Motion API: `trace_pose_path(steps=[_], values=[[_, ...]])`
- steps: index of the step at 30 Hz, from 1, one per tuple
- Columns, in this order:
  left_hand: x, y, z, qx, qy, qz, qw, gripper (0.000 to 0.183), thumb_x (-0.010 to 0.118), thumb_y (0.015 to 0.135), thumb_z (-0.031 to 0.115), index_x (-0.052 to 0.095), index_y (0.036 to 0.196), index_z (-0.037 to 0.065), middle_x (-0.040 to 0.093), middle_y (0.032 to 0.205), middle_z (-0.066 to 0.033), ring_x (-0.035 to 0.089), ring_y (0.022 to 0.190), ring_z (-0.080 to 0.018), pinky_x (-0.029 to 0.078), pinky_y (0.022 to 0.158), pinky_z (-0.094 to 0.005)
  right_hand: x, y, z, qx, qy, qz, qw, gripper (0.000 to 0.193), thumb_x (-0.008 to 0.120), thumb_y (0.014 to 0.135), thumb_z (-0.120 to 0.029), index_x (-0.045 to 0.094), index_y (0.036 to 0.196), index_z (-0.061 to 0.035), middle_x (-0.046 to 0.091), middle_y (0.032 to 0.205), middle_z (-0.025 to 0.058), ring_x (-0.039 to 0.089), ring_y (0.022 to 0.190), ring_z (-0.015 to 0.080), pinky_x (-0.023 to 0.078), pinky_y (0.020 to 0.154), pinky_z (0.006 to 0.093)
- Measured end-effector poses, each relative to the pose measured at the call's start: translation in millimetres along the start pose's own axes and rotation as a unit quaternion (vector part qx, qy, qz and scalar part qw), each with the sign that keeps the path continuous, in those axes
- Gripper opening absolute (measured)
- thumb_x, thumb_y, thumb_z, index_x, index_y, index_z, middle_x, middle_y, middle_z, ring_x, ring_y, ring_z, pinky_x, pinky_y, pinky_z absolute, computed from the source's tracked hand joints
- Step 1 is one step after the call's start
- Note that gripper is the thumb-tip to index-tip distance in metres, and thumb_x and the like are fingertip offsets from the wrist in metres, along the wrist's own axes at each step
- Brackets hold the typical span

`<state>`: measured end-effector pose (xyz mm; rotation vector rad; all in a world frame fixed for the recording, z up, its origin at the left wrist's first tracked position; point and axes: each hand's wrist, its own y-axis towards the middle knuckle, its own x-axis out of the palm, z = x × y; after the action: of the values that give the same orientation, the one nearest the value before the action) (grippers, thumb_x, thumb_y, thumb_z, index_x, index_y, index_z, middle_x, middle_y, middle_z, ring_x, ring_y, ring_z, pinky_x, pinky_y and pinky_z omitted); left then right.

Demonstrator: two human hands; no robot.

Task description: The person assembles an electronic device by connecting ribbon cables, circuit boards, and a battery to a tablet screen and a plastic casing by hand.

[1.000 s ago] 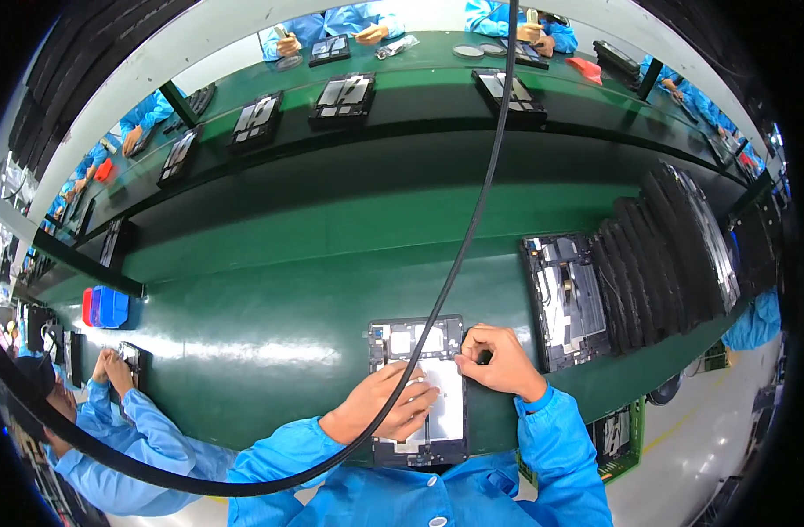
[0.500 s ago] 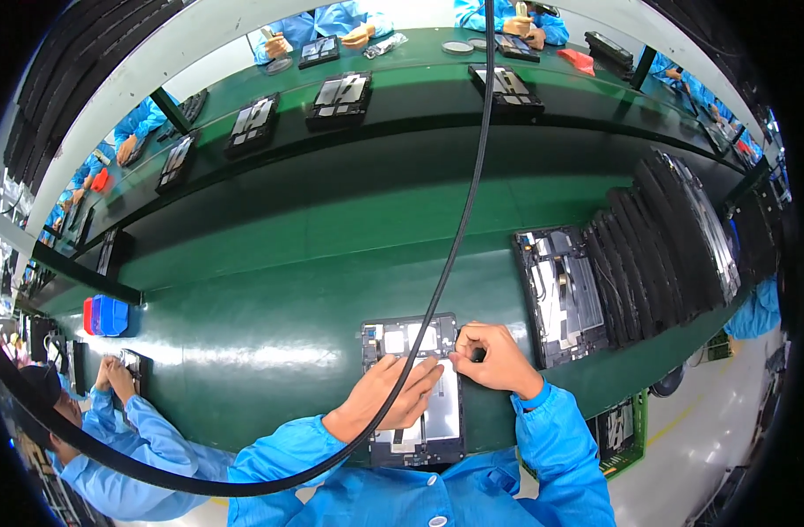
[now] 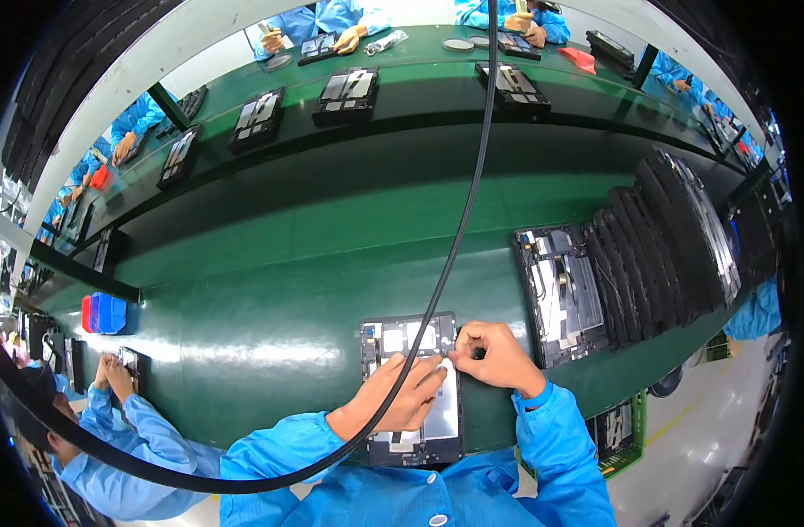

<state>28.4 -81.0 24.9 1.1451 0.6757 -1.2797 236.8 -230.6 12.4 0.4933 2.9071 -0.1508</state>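
Observation:
A tablet-like device with its insides exposed lies on the green bench in front of me, showing a black frame and silvery panels. My left hand rests across its middle, fingers stretched toward the right edge and slightly bent. At that edge, my right hand has thumb and forefinger pinched together, close to the left fingertips. Whatever the pinch holds, if anything, is too small to make out. A black cable hangs across the view and hides part of the left hand and the device.
To the right, another opened device leans by a row of several black padded trays. Blue and red bins stand at left, near a co-worker's hands. Several devices sit on the far raised strip. A green crate is below right.
The devices on the far strip have shifted slightly to the right. My left hand's fingers have bent a little more; my right hand stays pinched at nearly the same spot.

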Motion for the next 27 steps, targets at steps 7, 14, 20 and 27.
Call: trace_pose_path(steps=[7,14,20,27], values=[[9,-3,0,-0.008,0.013,0.038,0.999,0.051,0.078,0.082,0.020,0.070,0.130,0.003,0.067,0.136,-0.0145,0.067,0.106,-0.0290,0.050,0.084,-0.0433,2,19,-6,-0.028,-0.042,0.052,0.997,0.016,0.091,0.090,-0.012,0.079,0.088,-0.0029,0.065,0.083,0.0016,0.055,0.069,0.0075,0.044,0.062,0.0266],[8,-6,3,-0.018,0.037,0.030,0.999,0.054,0.079,0.080,0.020,0.071,0.132,0.006,0.066,0.137,-0.0125,0.066,0.111,-0.0260,0.048,0.081,-0.0418,5,36,-3,-0.098,-0.070,0.052,0.991,0.015,0.096,0.082,-0.015,0.087,0.091,-0.0082,0.051,0.074,-0.0006,0.044,0.067,0.0121,0.033,0.059,0.0330],[8,-3,0,-0.019,0.024,0.041,0.999,0.056,0.078,0.079,0.019,0.071,0.133,0.005,0.067,0.135,-0.0124,0.066,0.111,-0.0266,0.048,0.080,-0.0418,1,44,-1,-0.093,-0.092,0.023,0.991,0.017,0.097,0.078,-0.014,0.089,0.093,-0.0100,0.044,0.069,0.0010,0.042,0.066,0.0142,0.029,0.059,0.0350],[6,-1,-1,-0.023,0.012,0.062,0.998,0.054,0.076,0.077,0.014,0.073,0.129,0.004,0.068,0.131,-0.0121,0.066,0.106,-0.0263,0.048,0.080,-0.0417,7,42,2,-0.094,-0.083,0.046,0.991,0.017,0.097,0.078,-0.014,0.089,0.093,-0.0104,0.042,0.068,0.0011,0.041,0.065,0.0140,0.029,0.058,0.0349]])
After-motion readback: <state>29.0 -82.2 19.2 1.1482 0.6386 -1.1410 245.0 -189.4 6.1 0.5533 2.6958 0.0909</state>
